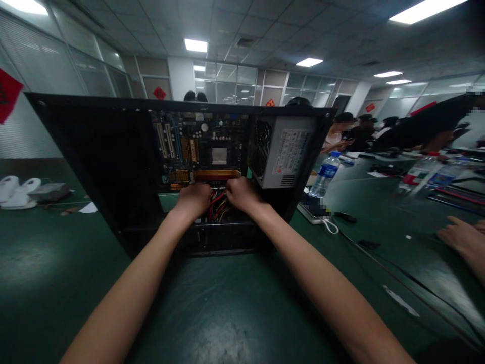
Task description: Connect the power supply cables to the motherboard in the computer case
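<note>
An open black computer case (102, 121) stands in front of me, and both my hands reach into it. Its motherboard (178, 139) shows a bare square processor (219, 155) and orange and red memory slots (217, 175). My left hand (192, 199) is closed just below the left end of those slots. Closed too, my right hand (243, 194) is at their right end. What the fingers hold is hidden behind the knuckles. Coloured cables (219, 206) bunch between the two hands. Above my right hand sits the silver power supply (290, 151) with its fan.
A water bottle (326, 174) stands right of the case, by a white power strip (312, 215) with cords. Another person's hand (464, 240) rests on the green table (220, 313) at right. White objects (20, 192) lie at left. More people sit farther back.
</note>
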Motion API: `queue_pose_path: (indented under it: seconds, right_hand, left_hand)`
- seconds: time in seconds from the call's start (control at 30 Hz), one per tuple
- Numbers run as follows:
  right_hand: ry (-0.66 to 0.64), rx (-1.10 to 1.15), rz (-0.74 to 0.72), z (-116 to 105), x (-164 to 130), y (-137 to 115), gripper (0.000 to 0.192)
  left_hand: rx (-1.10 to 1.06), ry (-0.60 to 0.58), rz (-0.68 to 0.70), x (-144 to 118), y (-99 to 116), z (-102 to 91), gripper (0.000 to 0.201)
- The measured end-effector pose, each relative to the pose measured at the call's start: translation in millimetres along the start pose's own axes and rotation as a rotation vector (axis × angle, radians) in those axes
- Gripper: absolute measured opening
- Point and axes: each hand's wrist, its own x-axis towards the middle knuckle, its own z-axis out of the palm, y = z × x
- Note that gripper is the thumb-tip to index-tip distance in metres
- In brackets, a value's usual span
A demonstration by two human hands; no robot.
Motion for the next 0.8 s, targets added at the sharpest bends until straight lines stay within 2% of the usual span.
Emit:
queue_pose_path:
  seconds: [0.27,0.53,0.8]
  right_hand:
    - [0.037,0.022,-0.004,-6,-10,-1,0.028]
    - [0.037,-0.005,-0.119,-6,-19,-4,0.033]
    - [-0.179,0.036,-0.35,-3,-20,-4,0.032]
  left_hand:
    - [-0.036,0.008,-0.008,0,-3,2.6,0.044]
    - [-0.074,0.035,0.009,1,-10,7.1,0.045]
    - [-0.114,0.027,0.092,-2,-15,6.3,0.04]
